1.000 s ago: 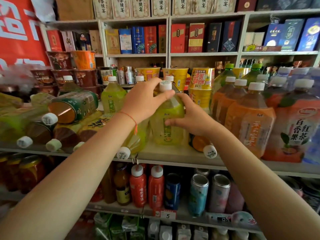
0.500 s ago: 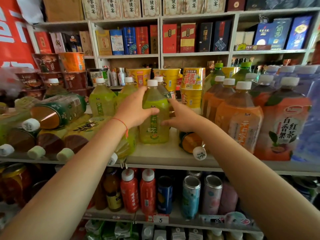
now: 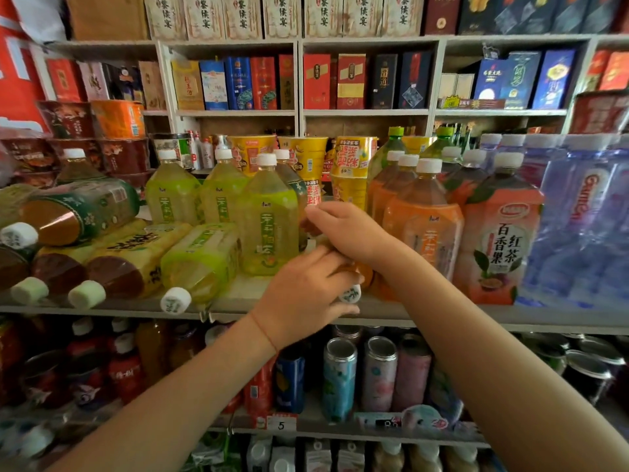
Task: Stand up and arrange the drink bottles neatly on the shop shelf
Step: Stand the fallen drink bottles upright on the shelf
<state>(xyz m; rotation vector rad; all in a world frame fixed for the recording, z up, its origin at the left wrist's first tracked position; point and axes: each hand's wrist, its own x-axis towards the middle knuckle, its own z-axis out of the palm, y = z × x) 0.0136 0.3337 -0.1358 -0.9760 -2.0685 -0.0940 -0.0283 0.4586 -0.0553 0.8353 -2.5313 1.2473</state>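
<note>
Both my hands' grips, left (image 3: 306,291) and right (image 3: 347,229), close around the fallen orange plastic drink bottle (image 3: 366,279) (white cap toward me) at frame centre.

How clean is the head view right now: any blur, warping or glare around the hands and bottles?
Head view: wide-angle warping bows the shelf edge and stretches the water bottles at right; the left hand and right hand are softly smeared, hiding the lying orange bottle between them; far-left items blur; lighting even, no harsh glare.
</note>
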